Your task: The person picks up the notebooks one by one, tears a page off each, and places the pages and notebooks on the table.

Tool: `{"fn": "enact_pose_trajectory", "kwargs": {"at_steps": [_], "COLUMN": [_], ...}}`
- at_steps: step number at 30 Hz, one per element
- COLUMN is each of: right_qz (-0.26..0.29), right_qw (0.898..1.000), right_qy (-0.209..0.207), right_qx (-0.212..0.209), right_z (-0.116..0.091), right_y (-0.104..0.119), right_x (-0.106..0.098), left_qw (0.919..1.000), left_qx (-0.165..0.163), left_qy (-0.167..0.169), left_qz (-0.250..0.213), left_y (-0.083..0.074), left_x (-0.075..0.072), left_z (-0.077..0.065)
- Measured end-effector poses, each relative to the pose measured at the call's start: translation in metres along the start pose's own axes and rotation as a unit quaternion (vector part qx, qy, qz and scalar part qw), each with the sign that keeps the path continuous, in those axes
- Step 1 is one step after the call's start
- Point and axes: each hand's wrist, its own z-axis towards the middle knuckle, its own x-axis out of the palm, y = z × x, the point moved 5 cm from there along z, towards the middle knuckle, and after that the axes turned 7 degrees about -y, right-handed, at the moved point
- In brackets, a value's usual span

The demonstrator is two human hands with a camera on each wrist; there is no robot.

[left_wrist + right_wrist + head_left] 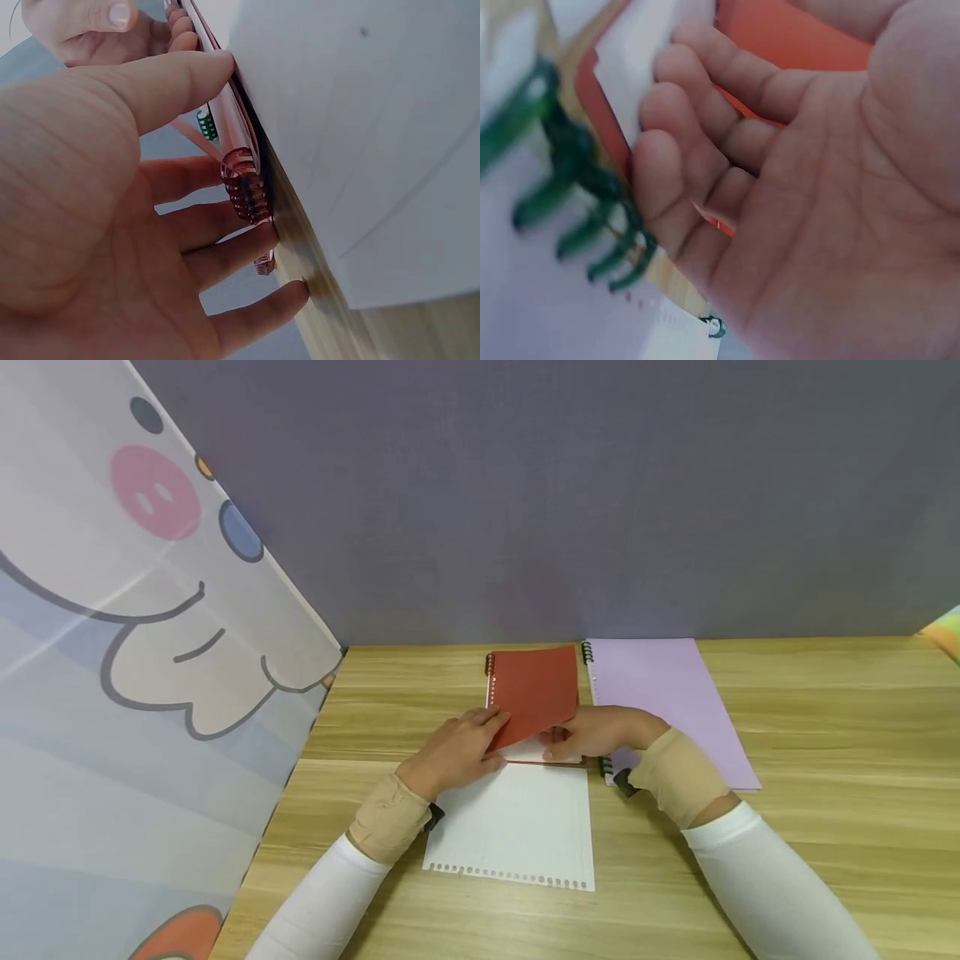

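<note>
A small spiral notebook with a red cover point(534, 689) lies on the table, its cover raised at the near edge and white pages showing beneath. My left hand point(463, 752) rests at its left near corner; in the left wrist view the fingers spread beside the brown coil point(246, 187), the thumb against the notebook's edge. My right hand point(588, 732) reaches under the lifted cover from the right. In the right wrist view its bent fingers point(660, 169) touch the white pages point(634, 56), while the thumb tip is out of sight. A loose sheet point(517, 827) with torn holes lies just below.
A larger lilac notebook point(660, 681) with a green coil point(592, 195) lies to the right, partly under my right wrist. A grey panel point(600, 502) stands along the table's back edge, and a cartoon-printed wall point(172, 635) borders the left side.
</note>
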Motion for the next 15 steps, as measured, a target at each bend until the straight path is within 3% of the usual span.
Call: {"fn": "enact_pose_trajectory", "kwargs": {"at_steps": [6,12,15], "right_qz": [0.017,-0.020,-0.037], "right_qw": [0.999,0.993,0.990], "right_qy": [0.037,0.012,0.006], "right_qx": [0.020,0.115,0.137], "right_z": [-0.013,-0.023,-0.027], "right_y": [0.025,0.021,0.020], "right_x": [-0.015,-0.028,-0.032], "left_qw": [0.9996,0.9980,0.9980], "left_qx": [-0.022,-0.045,-0.042], "left_qy": [0.013,0.035,0.040], "left_qz": [0.010,0.028,0.027], "left_y": [0.004,0.012,0.014], "left_x": [0.002,0.004,0.005], "left_z": [0.000,-0.001,-0.001]}}
